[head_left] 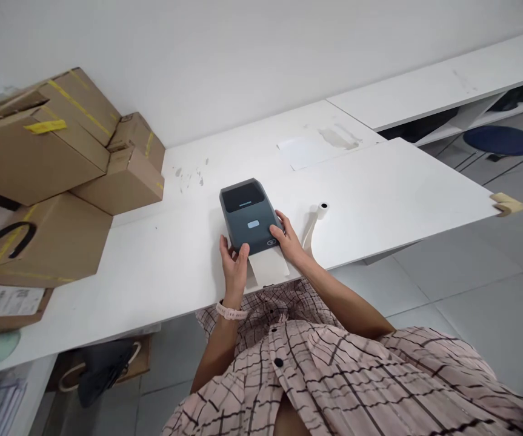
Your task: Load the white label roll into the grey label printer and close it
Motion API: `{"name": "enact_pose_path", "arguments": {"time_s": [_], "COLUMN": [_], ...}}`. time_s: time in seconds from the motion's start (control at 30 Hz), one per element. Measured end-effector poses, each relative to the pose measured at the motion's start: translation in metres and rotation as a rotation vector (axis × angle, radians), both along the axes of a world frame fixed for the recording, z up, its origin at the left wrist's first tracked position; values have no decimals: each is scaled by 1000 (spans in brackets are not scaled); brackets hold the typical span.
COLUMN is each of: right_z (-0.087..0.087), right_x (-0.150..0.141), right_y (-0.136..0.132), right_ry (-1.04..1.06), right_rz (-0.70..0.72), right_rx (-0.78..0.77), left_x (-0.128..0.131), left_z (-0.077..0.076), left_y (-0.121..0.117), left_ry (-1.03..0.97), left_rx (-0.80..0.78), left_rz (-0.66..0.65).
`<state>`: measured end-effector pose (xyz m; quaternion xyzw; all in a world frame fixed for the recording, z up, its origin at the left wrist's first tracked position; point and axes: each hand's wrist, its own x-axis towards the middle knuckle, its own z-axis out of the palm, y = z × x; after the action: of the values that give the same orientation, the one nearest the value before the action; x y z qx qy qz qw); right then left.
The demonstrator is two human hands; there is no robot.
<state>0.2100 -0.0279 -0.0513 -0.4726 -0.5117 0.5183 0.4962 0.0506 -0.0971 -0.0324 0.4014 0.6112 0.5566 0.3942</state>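
Observation:
A dark grey label printer (251, 219) lies on the white table (188, 266) in front of me, its lid closed. A strip of white paper (269, 266) sticks out from its near edge toward me. My left hand (234, 266) grips the printer's near left corner, thumb on top. On the near right corner, my right hand (287, 241) holds it the same way, fingers around the side. Just right of that hand stands a small white paper roll (322, 210), with a loose tail of paper curling toward the table's front edge.
Cardboard boxes (70, 139) with yellow tape are stacked on the table's left. A white sheet (306, 151) lies near the back. A foam guard (507, 203) covers the right table corner, and a blue stool (501, 140) stands beyond it. A wall (243, 66) rises behind.

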Motion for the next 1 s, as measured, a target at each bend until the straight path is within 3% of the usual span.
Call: {"name": "enact_pose_path", "arguments": {"time_s": [0.1,0.2,0.27,0.4,0.53,0.6,0.7,0.83,0.9,1.0], "right_z": [2,1,-1,7,41,58,70,69,67,59], "right_x": [1,0,-1,1,3,2,-4,-15,-14,-4], "right_y": [0,1,1,-3,-11,-16,-22,-25,-25,-29], "right_ry": [5,12,6,-79,-430,-601,-774,-848,-804,-661], "right_rz": [9,4,14,3,-96,-9,128,98,97,63], "right_rx": [-23,-14,-16,21,421,623,771,751,723,659], "left_x": [8,18,22,25,20,13,-4,-24,-26,-20], "left_z": [-11,-15,-9,10,7,0,-8,0,9,16], "left_y": [-30,-42,-40,-31,-39,-46,-51,-32,-16,5], "left_ry": [55,-63,-190,-294,-227,-183,-114,2,30,4], "left_rx": [-129,-242,-281,-233,-266,-284,-238,-76,6,40], "left_rz": [70,-115,-223,-258,-253,-256,-164,80,97,5]}}
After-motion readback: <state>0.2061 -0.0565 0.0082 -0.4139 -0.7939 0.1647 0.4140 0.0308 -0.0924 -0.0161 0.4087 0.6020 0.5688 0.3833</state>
